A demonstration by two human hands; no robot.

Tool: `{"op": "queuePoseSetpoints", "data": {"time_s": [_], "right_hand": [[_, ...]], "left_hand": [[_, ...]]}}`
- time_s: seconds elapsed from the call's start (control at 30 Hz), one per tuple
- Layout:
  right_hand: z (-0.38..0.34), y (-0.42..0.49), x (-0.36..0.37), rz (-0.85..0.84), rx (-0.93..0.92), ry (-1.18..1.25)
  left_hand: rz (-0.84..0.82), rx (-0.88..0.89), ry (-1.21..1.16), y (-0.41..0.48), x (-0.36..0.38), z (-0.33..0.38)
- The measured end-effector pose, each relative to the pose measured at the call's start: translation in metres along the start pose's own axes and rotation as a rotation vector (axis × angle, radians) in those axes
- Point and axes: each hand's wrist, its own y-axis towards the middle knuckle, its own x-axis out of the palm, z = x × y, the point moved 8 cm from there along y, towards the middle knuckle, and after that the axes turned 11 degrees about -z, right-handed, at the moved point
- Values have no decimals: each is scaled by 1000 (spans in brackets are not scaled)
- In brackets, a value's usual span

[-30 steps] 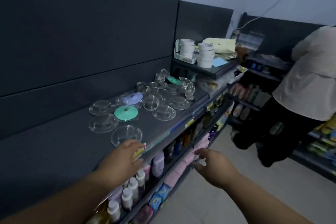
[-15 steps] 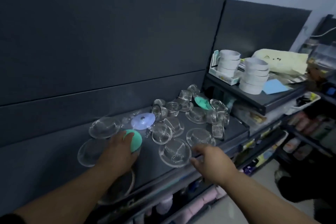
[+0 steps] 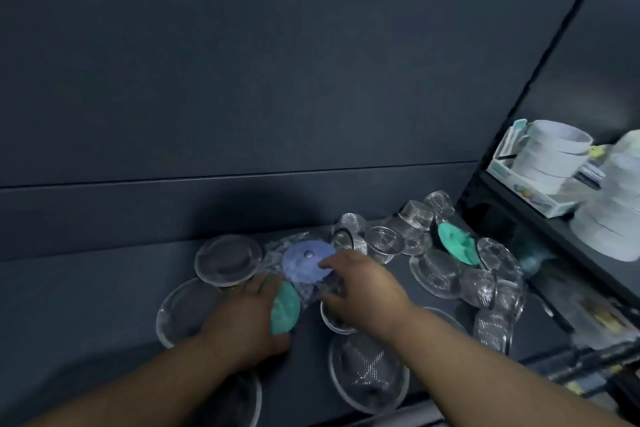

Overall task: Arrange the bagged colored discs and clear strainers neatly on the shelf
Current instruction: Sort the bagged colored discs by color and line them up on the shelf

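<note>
Several clear strainers lie scattered on the dark shelf [image 3: 86,295]: flat ones [image 3: 227,258] at left and front [image 3: 367,371], and mesh cups [image 3: 415,218] heaped towards the right. A blue disc in a clear bag [image 3: 304,262] lies in the middle. My right hand [image 3: 367,288] pinches its right edge, forefinger on top and thumb below. My left hand [image 3: 242,319] lies over a green disc [image 3: 285,308] and grips it; the thumb is hidden. A second green disc [image 3: 455,243] leans among the mesh cups.
A raised shelf at right carries stacked white tubs [image 3: 550,156] and more white stacks [image 3: 609,218]. A dark back panel [image 3: 242,80] rises behind the shelf. The shelf's front rail [image 3: 571,364] runs along the lower right.
My view has swung left and closer to the shelf. My right hand moved from the front edge onto the blue disc's bag. My left hand stays on the green disc.
</note>
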Motion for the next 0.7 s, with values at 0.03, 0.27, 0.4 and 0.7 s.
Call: {"op": "queuePoseSetpoints", "data": {"time_s": [0.03,0.27,0.4,0.7], "right_hand": [[-2,6,1,-18,-25,-14],[-2,18,-5,7,-146,144],[15,29,-11,-71,-23,580],[85,28,-42,49,21,875]], "left_hand": [[27,15,-16,-1,-2,2],[178,-60,-294,-16,-14,4],[383,-40,-362,-25,-48,27],[283,-72,-547,9,-34,42]]}}
